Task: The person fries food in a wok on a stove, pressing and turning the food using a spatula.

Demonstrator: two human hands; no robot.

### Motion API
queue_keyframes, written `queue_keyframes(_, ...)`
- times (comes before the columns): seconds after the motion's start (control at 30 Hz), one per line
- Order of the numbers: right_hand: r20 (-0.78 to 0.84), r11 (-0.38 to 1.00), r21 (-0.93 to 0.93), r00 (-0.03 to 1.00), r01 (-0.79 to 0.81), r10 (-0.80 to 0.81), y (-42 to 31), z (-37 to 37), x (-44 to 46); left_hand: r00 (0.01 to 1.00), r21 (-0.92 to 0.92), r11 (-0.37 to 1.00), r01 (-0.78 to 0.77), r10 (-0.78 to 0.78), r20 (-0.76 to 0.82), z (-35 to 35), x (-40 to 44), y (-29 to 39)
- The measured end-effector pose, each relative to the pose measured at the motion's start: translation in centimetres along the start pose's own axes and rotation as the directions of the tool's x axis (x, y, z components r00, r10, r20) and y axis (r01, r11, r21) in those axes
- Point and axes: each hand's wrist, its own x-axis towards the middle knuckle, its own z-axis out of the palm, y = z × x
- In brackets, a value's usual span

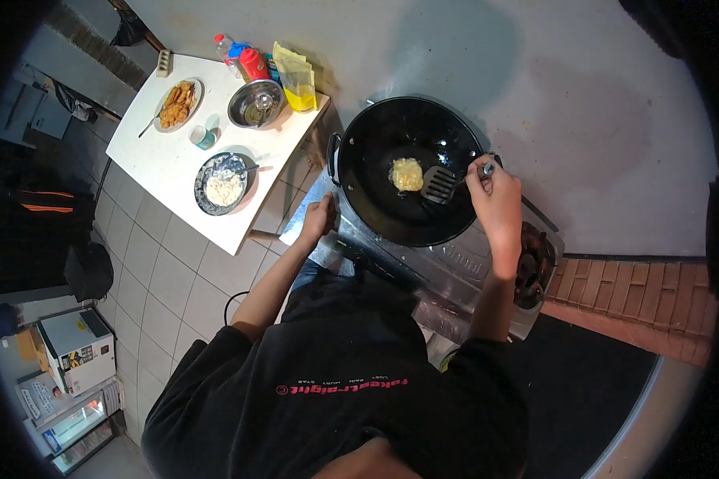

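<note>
My right hand grips the handle of a black slotted spatula over the right side of a big black wok. The spatula's head is inside the wok, right beside a pale yellow piece of frying food. At the wok's lower left, my left hand is closed near the edge of the metal stove; whatever it holds, if anything, is too small to make out. The wok's left loop handle stands just above that hand.
On the white table at the left are a plate of fried food, a metal bowl, a cup, a bowl of batter and several bottles. A bare burner lies right of the wok.
</note>
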Motion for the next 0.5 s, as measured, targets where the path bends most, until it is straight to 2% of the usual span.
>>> queue_keyframes(0.23,0.034,0.999,-0.023,0.999,0.023,-0.022,1.6,1.0,0.1,1.0,0.011,1.0,0.002,-0.002,0.023,0.0,-0.2,0.4)
queue_keyframes(0.3,0.017,0.998,0.037,0.998,0.059,-0.06,1.1,1.1,0.3,1.0,0.051,0.998,-0.027,0.027,0.002,0.2,-0.8,0.8)
queue_keyframes(0.43,-0.03,0.997,0.083,1.0,0.006,-0.003,-1.1,-0.5,-0.1,1.0,0.011,1.0,-0.009,0.009,0.019,-0.1,0.0,0.3)
queue_keyframes(0.5,-0.027,0.999,0.043,0.999,-0.019,0.02,-1.6,-1.0,-0.2,1.0,0.024,1.0,0.001,-0.002,0.013,-0.2,0.0,0.2)
